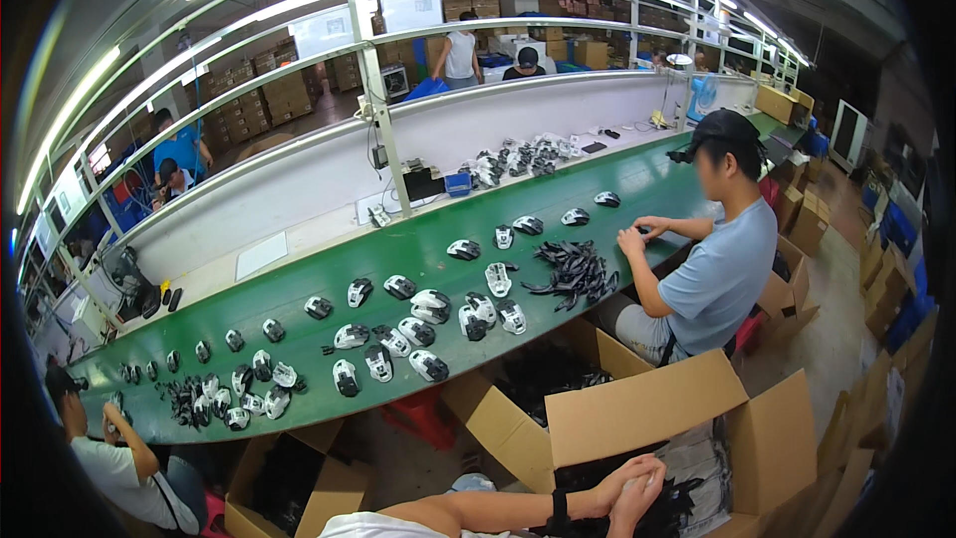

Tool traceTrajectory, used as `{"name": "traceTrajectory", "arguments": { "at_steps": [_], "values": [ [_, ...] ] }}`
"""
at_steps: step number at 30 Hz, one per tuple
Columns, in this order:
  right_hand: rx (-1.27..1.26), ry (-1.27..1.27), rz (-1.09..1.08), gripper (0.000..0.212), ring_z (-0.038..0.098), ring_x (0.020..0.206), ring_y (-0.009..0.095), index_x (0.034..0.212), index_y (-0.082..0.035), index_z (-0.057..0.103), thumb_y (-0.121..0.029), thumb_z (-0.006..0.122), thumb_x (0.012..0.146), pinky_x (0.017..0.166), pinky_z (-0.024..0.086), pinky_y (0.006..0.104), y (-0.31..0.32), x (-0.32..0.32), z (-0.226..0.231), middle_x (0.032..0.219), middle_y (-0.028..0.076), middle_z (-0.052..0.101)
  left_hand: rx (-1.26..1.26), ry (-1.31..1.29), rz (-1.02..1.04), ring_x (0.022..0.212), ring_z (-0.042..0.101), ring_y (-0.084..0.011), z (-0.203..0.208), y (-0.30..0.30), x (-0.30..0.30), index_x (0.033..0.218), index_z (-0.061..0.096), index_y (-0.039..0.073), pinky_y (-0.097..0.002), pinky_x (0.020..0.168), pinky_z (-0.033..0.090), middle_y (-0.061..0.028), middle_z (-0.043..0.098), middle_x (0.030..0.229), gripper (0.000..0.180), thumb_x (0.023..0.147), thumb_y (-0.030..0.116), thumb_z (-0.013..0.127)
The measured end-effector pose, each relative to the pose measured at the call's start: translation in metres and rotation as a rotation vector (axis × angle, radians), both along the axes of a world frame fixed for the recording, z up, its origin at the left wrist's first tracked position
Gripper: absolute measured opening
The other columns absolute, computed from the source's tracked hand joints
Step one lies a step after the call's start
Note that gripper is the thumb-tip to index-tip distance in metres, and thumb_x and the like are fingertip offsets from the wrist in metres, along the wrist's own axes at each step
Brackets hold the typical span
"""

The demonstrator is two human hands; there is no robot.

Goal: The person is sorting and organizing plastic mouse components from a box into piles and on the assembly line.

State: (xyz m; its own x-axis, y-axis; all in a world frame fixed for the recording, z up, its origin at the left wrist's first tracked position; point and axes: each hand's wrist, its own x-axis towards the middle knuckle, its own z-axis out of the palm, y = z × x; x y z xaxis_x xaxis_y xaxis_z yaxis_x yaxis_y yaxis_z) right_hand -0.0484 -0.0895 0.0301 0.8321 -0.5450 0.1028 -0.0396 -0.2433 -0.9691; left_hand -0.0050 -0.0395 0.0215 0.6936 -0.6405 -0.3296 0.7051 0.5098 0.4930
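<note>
My hands (631, 494) meet near the far edge of the carton (642, 420), room rightward; I can't tell whether my grip holds anything.

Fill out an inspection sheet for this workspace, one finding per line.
Surface: green worktable, bearing rows and clusters of white-and-black shells.
Job's things: open carton with black parts inside.
Clutter: black strips heaped on the worktable; small blue bin behind it.
Hands: left hand and right hand together over the carton; whether they hold anything is unclear.
Cables: dark cord at the white post.
Surroundings: co-workers seated at the worktable, right and left; stacked cartons beyond.
</note>
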Motion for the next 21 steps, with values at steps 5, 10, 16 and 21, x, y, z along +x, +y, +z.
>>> {"name": "traceTrajectory", "arguments": {
  "at_steps": [5, 10, 16, 21],
  "values": [
    [-0.204, -0.039, -0.138, 0.038, 0.055, 0.100, 0.035, 0.117, -0.005, 0.052, -0.031, 0.051, 0.090, 0.087, 0.044, 0.0417, 0.009, 0.018, 0.030, 0.112, 0.020, 0.058, -0.309, 0.142, -0.281, 0.102, 0.053, -0.0088, -0.009, 0.007, 0.008, 0.115, 0.057, 0.011, -0.0225, 0.087, 0.044, 0.0003, 0.058, 0.108, 0.032, 0.096, 0.036, 0.050],
    [-0.695, 0.090, -0.055, 0.034, 0.030, 0.130, 0.042, 0.121, 0.001, 0.047, -0.018, 0.034, 0.096, 0.104, 0.026, 0.0496, 0.000, 0.015, 0.052, 0.143, 0.024, 0.028, -0.103, 0.182, -0.147, 0.099, 0.055, -0.0097, 0.028, 0.016, 0.007, 0.118, 0.056, 0.010, -0.0232, 0.087, 0.044, -0.0010, 0.059, 0.108, 0.034, 0.098, 0.036, 0.046],
    [-0.458, -0.100, -0.232, 0.038, 0.034, 0.129, 0.040, 0.127, 0.002, 0.043, -0.021, 0.037, 0.097, 0.106, 0.027, 0.0471, 0.000, 0.015, 0.040, 0.140, 0.025, 0.032, 0.112, -0.133, -0.199, 0.084, 0.053, -0.0063, 0.024, 0.013, 0.013, 0.098, 0.062, 0.008, -0.0214, 0.074, 0.042, 0.0014, 0.060, 0.092, 0.031, 0.096, 0.037, 0.051],
    [-0.026, -0.165, -0.351, 0.042, 0.050, 0.112, 0.033, 0.128, 0.005, 0.040, -0.022, 0.043, 0.095, 0.094, 0.042, 0.0418, 0.014, 0.011, 0.040, 0.130, 0.023, 0.043, 0.234, -0.154, -0.154, 0.074, 0.052, -0.0064, 0.040, 0.010, 0.003, 0.086, 0.063, 0.008, -0.0226, 0.067, 0.043, 0.0018, 0.059, 0.079, 0.029, 0.094, 0.035, 0.056]
  ]
}}
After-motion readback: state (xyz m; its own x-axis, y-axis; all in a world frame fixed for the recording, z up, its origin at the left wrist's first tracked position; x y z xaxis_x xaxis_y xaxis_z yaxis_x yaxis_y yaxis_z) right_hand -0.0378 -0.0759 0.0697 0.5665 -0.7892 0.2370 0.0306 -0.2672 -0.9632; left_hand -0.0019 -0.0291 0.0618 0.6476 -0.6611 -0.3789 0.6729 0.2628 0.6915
